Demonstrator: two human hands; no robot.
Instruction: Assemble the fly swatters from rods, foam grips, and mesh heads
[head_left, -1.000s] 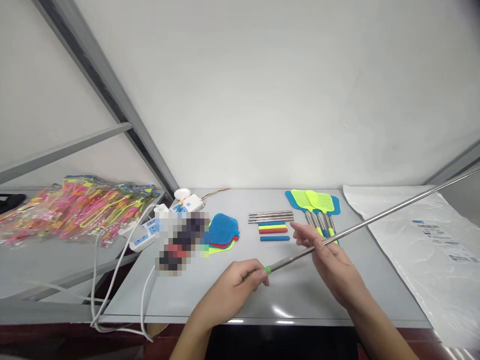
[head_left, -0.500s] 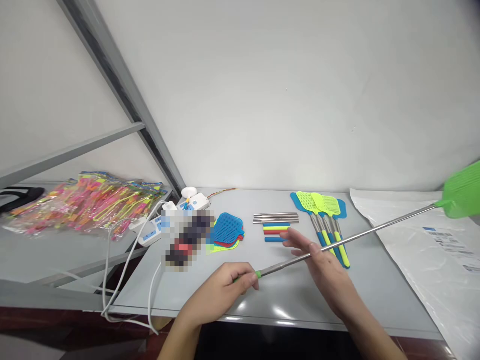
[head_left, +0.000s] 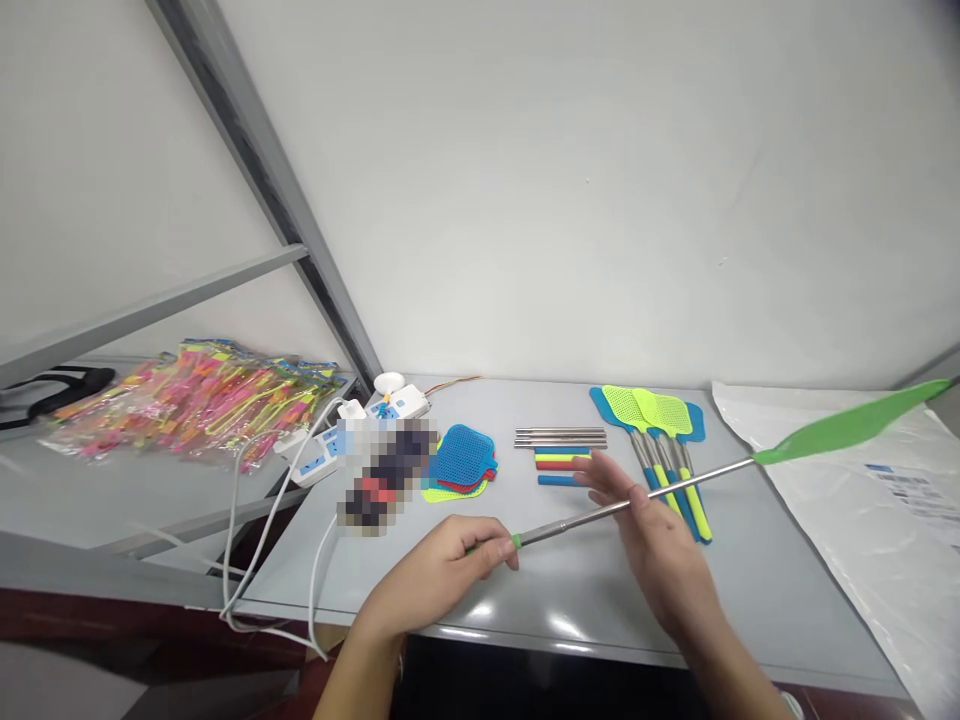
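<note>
My left hand (head_left: 450, 565) is closed around the green handle end of a telescopic fly swatter (head_left: 697, 478). Its steel rod slants up to the right, ending in a green head turned nearly edge-on over the white bag. My right hand (head_left: 660, 545) has the rod between thumb and palm, its fingers stretched out. Close behind those fingers lie several coloured handle tubes (head_left: 559, 466) and several bare steel rods (head_left: 560, 438). Beyond the right hand rests a group of blue and yellow fly swatters (head_left: 667, 412). Loose swatter heads (head_left: 463, 458), blue, red and yellow, are stacked left of the tubes.
A white plastic bag (head_left: 847, 545) covers the table's right side. On the left are power strips (head_left: 319, 455) with white cables (head_left: 259, 520) hanging off the edge, a blurred-out item (head_left: 386, 475), and a heap of bagged colourful items (head_left: 202, 405). A grey metal frame (head_left: 262, 150) rises there.
The swatter's rod has become shorter, its green head drawn in to the left and rotated from broadside to almost edge-on. Both hands stay on it. The view has shifted slightly.
</note>
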